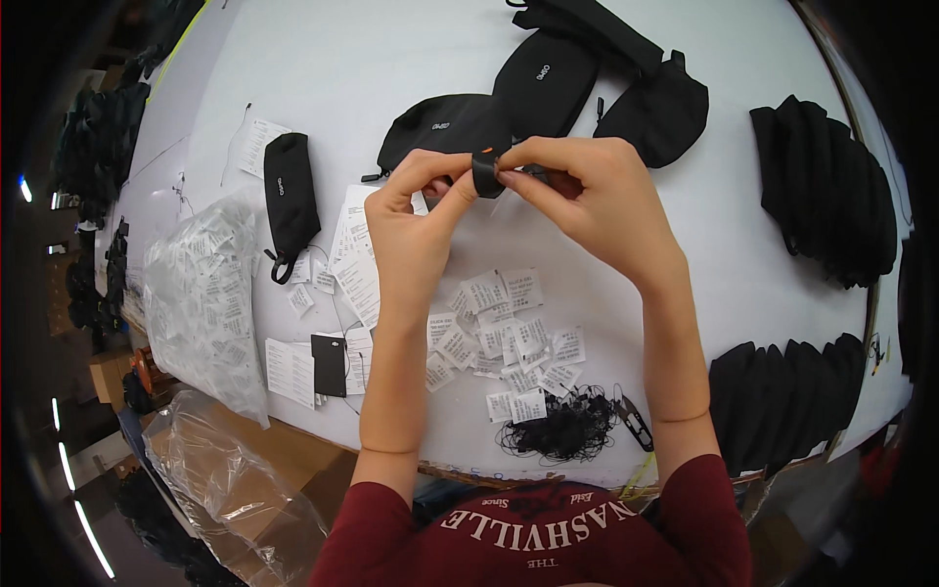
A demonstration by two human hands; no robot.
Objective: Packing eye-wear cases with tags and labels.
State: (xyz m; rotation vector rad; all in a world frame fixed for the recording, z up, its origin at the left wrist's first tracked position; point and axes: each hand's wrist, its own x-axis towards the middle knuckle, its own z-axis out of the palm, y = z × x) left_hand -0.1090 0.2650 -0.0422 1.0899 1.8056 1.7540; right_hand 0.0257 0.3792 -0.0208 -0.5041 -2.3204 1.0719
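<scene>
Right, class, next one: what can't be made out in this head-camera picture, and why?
Head view, hidden: whether the black band is attached to anything; the left hand and right hand cover parts of it.
Head view, hidden: part of the printed sheets, behind the left forearm.
Head view, cut off: the top of the farthest black pouch, by the upper edge.
Head view, too fine: single strands in the black thread tangle.

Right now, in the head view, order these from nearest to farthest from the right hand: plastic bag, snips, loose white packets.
From the right hand:
1. Loose white packets: on the table, between the forearms.
2. Snips: near the table's front edge, beside the black cords.
3. Plastic bag: far left, beyond the left forearm.
</scene>
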